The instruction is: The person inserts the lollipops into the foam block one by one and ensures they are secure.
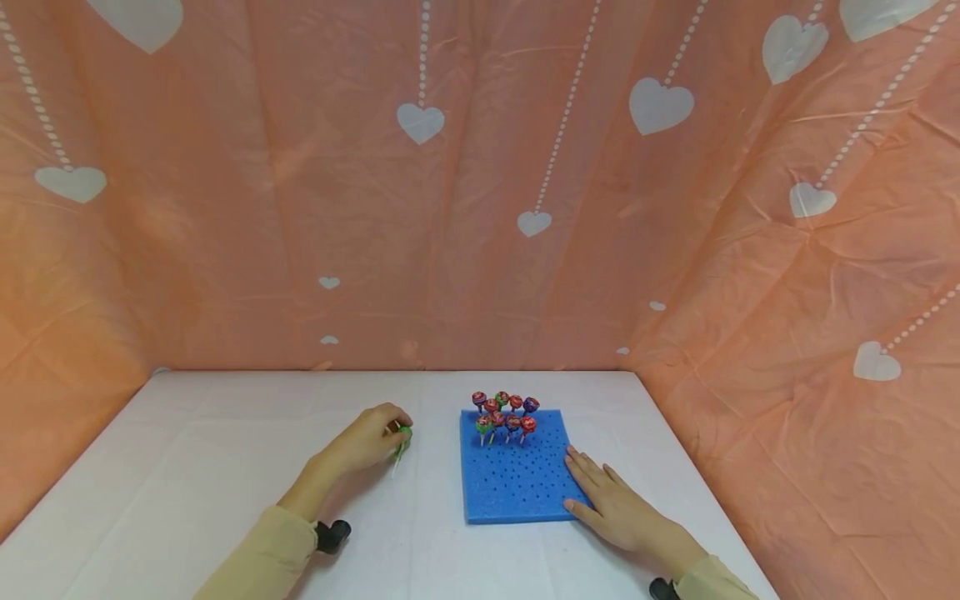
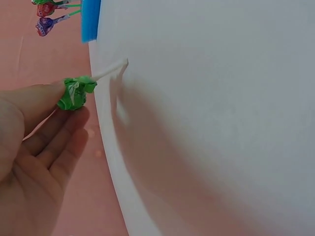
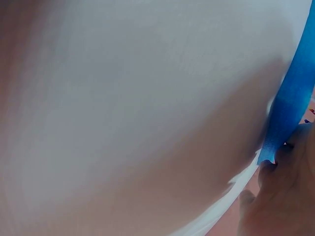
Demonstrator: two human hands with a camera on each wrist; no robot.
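My left hand point(image 1: 366, 438) pinches a green-wrapped lollipop point(image 2: 74, 96) by its candy head between thumb and fingers. Its white stick slants down close to the white table, left of a blue foam board point(image 1: 513, 496) full of small holes. Several wrapped lollipops point(image 1: 528, 425), red, green and purple, stand upright in two rows toward the board's far side. On the board's right edge rests my right hand point(image 1: 621, 510), its fingers extended. The right wrist view shows the board's side point(image 3: 291, 101) beside that hand, partly covered by the fingers.
A white cloth point(image 1: 225, 467) covers the table. Behind it and at both sides hangs an orange curtain point(image 1: 345, 208) with white hearts. A black wrist device point(image 1: 333, 536) sits on the left wrist, another point(image 1: 663, 588) on the right.
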